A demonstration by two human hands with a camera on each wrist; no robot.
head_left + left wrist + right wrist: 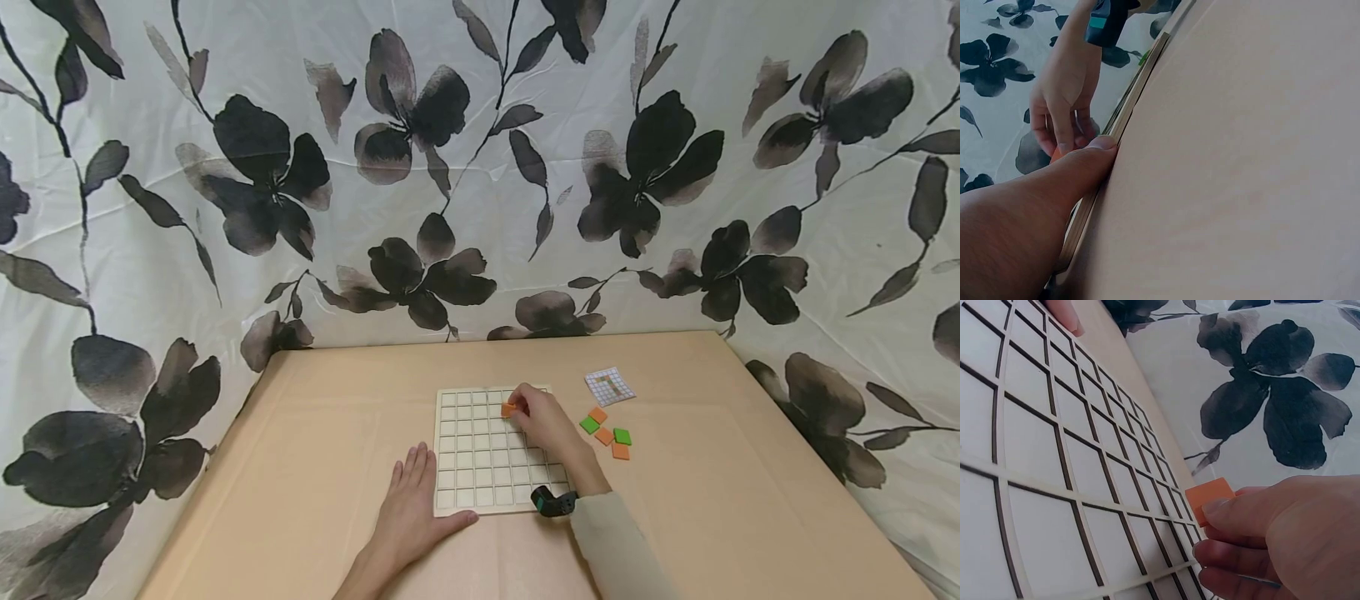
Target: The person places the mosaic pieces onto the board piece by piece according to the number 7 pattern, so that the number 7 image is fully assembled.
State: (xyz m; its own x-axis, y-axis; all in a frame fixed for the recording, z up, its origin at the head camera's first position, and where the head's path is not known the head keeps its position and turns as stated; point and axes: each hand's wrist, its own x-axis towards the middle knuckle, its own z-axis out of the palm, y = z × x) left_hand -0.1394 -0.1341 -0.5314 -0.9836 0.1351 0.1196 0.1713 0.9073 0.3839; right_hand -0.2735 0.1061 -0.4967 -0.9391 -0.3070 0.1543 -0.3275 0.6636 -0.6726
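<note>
Though near board (483, 458), tiles (604, 436) beyond right forearm (587, 472).

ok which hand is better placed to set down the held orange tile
Probably the right hand: it pinches the orange tile over the grid board, while the left hand rests at the board's edge.

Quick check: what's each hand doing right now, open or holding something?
Left hand: open, at the edge of the grid board.
Right hand: closed, pinching an orange tile.
</note>
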